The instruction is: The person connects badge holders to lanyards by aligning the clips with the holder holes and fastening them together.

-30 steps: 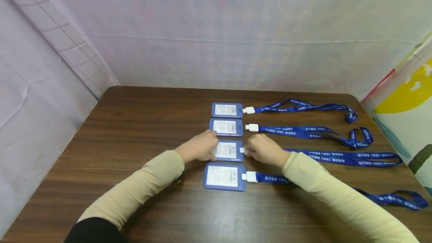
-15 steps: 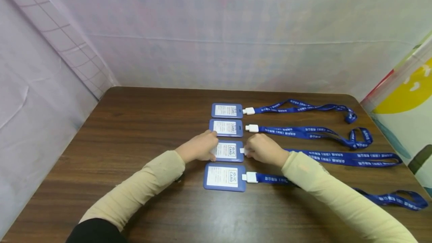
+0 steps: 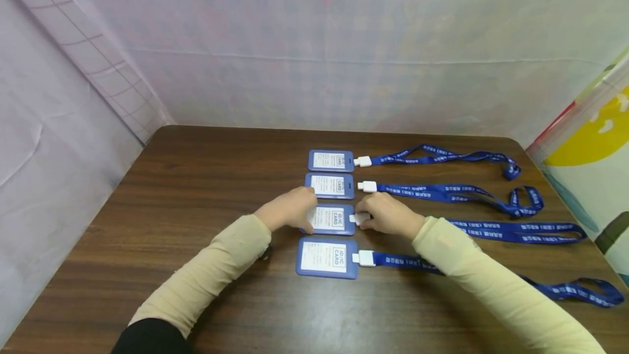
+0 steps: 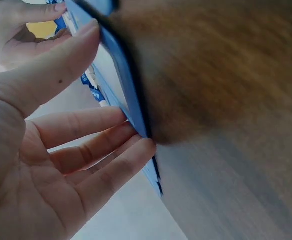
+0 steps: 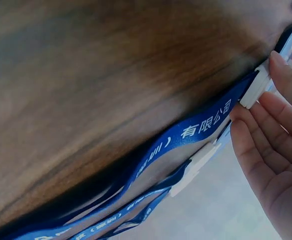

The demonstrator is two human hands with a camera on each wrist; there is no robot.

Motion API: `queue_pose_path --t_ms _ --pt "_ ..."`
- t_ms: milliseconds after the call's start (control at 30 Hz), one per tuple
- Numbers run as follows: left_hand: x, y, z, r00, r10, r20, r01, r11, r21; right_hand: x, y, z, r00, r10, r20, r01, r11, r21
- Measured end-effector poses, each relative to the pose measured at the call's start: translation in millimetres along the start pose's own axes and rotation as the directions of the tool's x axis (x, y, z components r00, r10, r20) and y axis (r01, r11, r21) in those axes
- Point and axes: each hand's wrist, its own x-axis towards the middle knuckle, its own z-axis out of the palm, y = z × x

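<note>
Four-sided blue ID card holders with white inserts lie in a column, each beside a blue printed lanyard. My left hand [image 3: 290, 209] holds the third card holder from the back [image 3: 330, 219] across its left end, thumb on one long edge and fingertips on the other, as the left wrist view shows. At that holder's right end my right hand [image 3: 388, 213] pinches the white lanyard clip [image 5: 254, 89] between thumb and fingers. From the clip runs its blue lanyard [image 5: 198, 125]. How clip and holder join is partly hidden by the fingers.
Behind lie two card holders, the farthest [image 3: 331, 160] and the second [image 3: 329, 186], with white clips at their right. Nearest me is another card holder [image 3: 327, 257], its lanyard [image 3: 572, 290] passing under my right forearm. A pale curtain [image 3: 344, 59] hangs behind the brown table [image 3: 211, 163].
My right-hand fingers have spread a little, showing more of the white clip. My left hand has shifted slightly at the holder's end. The card holders and lanyards look unmoved.
</note>
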Motion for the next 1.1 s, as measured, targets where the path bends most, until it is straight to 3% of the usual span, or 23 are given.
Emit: queue_pose_path --t_ms 233,433,733,867,1100 --pt "-4.6 -4.0 1.0 0.999 -0.038 -0.016 0.036 0.995 -0.091 -3.6 3.3 -1.9 1.0 -0.012 0.004 0.012 1.0 0.013" --pt "-6.7 -10.3 0.5 0.994 -0.028 -0.101 0.012 0.989 -0.15 -9.6 7.8 -1.0 0.999 -0.019 -0.042 0.019 1.0 0.004" --pt "-12.1 -17.3 1.8 0.953 -0.071 -0.293 0.001 0.973 -0.231 -18.2 13.6 -4.0 0.996 0.066 -0.06 -0.064 0.998 0.025" --pt "-13.7 -18.1 3.2 0.944 -0.11 -0.311 0.025 0.964 -0.265 -20.4 14.9 -7.9 0.993 0.093 -0.073 -0.09 0.995 0.037" --pt "-15.0 -18.9 1.5 0.936 -0.146 -0.322 0.065 0.966 -0.249 -19.9 22.7 -12.8 0.982 0.158 -0.102 -0.149 0.985 0.091"
